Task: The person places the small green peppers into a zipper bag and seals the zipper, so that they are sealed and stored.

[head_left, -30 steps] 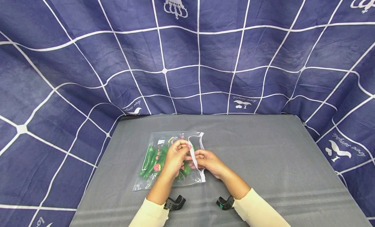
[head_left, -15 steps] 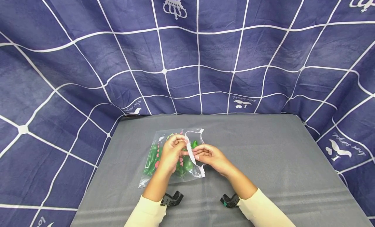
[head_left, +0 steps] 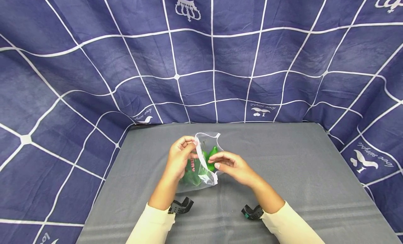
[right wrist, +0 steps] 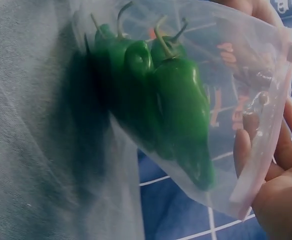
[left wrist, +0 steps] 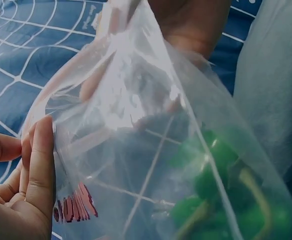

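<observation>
A clear zip bag (head_left: 200,153) with a white zip rim and pink print stands raised, its mouth facing right. Inside lie several green peppers (right wrist: 181,110) with long stems, gathered at the bag's closed end. My left hand (head_left: 177,158) pinches the near side of the rim between thumb and fingers, also seen in the left wrist view. My right hand (head_left: 234,167) is at the mouth, thumb and fingers apart, fingertips reaching inside beside a pepper. In the right wrist view those fingers show through the plastic behind the zip edge.
A grey cloth covers the table (head_left: 283,160). Behind and at both sides hangs a dark blue curtain (head_left: 236,55) with white grid lines. Black wrist cameras (head_left: 181,205) are strapped under both wrists.
The bag has been lifted and tilted up, its closed end drawn in behind the left hand. Peppers slid toward the bottom. The mouth gapes wider; the hands have moved apart.
</observation>
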Tool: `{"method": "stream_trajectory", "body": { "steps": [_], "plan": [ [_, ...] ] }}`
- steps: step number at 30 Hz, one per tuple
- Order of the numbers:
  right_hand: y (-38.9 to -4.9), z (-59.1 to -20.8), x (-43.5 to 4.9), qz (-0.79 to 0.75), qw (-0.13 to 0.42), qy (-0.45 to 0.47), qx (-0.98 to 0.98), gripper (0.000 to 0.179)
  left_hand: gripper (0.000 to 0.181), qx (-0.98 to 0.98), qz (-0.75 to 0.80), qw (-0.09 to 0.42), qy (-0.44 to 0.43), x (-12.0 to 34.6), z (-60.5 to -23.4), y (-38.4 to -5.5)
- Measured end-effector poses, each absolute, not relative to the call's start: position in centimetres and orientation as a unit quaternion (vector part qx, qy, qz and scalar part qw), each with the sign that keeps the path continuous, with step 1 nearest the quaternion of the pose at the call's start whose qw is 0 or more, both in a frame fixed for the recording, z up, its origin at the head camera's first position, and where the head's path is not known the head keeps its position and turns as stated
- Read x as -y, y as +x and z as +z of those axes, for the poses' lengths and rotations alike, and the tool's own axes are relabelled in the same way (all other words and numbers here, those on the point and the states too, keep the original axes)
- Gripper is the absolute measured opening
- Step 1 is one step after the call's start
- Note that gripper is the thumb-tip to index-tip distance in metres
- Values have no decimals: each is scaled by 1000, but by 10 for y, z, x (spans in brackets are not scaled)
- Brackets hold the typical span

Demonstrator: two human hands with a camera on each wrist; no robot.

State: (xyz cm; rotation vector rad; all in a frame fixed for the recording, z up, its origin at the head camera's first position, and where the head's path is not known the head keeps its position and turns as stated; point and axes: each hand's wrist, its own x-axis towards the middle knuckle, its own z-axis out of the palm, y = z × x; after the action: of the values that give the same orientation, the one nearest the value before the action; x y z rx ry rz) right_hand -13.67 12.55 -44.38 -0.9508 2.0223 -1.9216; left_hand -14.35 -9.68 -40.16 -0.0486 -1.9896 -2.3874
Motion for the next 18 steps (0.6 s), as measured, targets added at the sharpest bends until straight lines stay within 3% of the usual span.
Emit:
{"method": "stream_trajectory", "body": {
  "steps": [18],
  "plan": [
    [-134,-412,-132,-532,31,-406,-743,17,15,650,-757,41,-40,96,-366,-153]
  ]
}}
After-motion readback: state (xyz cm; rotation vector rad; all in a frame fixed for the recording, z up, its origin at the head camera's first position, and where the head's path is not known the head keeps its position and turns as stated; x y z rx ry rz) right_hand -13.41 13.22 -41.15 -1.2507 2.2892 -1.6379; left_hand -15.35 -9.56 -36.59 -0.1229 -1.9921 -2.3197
